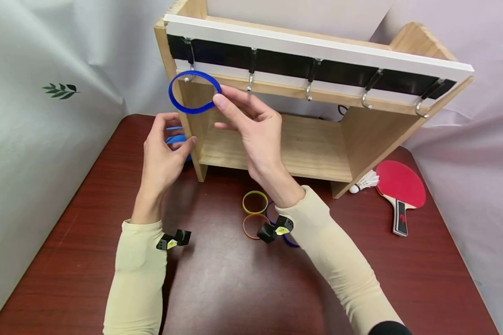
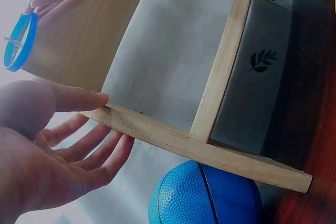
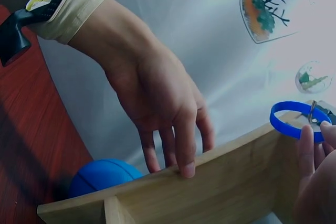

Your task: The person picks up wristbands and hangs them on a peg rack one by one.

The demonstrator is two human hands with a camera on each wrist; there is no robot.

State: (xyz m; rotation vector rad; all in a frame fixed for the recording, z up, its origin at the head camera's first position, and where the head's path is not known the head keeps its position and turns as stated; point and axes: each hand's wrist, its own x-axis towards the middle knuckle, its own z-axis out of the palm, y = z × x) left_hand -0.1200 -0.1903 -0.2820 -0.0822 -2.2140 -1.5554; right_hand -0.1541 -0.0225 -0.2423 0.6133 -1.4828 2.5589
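Note:
My right hand pinches a blue silicone wristband between thumb and fingertips, at the leftmost metal hook of a wooden rack. Inside the loop of the wristband, the hook's tip shows in the right wrist view. My left hand holds the rack's left side panel, with the thumb on the inner face and the other fingers around the outer one. Several more hooks hang in a row along the rack's black-and-white front strip.
Behind my left hand sits a blue ball, against the rack's outer side. A yellow wristband, an orange wristband and partly hidden blue ones lie on the table under my right forearm. To the right are a shuttlecock and a red paddle.

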